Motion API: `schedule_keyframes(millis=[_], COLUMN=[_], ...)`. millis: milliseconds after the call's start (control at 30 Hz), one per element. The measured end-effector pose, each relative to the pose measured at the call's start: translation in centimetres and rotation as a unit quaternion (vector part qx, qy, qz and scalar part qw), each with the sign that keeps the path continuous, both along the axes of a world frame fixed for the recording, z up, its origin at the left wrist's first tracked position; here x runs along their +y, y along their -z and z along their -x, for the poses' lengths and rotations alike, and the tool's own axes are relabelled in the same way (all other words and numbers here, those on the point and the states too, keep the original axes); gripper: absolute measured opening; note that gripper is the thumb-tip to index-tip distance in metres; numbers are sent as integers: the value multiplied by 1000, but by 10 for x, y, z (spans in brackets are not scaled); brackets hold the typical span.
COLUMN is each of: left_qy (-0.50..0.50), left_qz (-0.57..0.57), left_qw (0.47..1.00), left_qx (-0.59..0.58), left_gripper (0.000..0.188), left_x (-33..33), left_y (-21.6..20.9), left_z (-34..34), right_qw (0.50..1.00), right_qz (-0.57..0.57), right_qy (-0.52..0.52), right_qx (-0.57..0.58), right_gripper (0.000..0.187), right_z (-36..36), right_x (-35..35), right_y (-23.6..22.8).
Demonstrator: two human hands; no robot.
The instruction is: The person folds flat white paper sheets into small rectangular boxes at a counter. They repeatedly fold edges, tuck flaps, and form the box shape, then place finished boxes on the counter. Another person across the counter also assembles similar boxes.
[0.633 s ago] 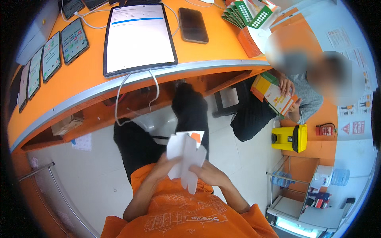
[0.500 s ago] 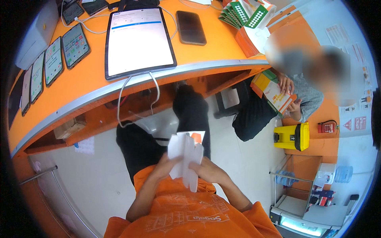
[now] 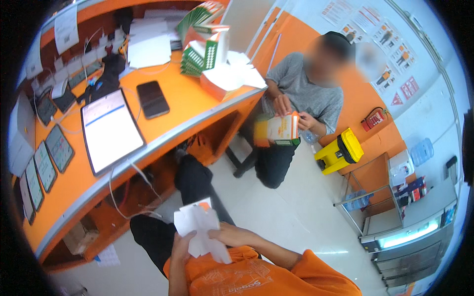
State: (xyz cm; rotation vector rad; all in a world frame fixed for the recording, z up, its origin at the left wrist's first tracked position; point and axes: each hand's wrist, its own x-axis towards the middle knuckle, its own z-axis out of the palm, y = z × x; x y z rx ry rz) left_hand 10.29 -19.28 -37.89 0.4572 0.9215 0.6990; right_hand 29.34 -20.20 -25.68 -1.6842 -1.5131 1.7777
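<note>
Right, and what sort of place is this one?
Probably a small shop or office with a service counter, though I can't say which. The orange desk carries a tablet and a row of phones, and there are wall posters and a fire extinguisher.

Pale lettering runs across the front of your orange shirt (image 3: 266, 276). You have small, blurred print on the tablet (image 3: 112, 135), printed words on the co-worker's box (image 3: 280, 129), and printing on the posters (image 3: 366, 18) and red sign (image 3: 410, 88).
</note>
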Motion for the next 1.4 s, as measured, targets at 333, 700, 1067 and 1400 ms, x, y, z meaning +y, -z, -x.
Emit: schedule_keyframes(millis=[333,700,1067,1400], left_qy=[38,48,59,77], left_qz=[-6,-233,-329,-343], left_qw=[993,910,779,676], left_qx=[112,339,531,647], left_gripper=[53,33,32,17], left_x=[48,62,53,43], left_y=[-7,-15,4,17], left_z=[27,10,-40,-79], right_qw=[916,899,922,973], right_qz=[72,21,-6,-29], right_qy=[354,415,369,214], right_qx=[174,139,118,86], right_gripper=[61,41,39,40], right_z=[-125,-108,-104,-81], right_x=[-44,-67,-71,-72], right_y=[34,75,74,73])
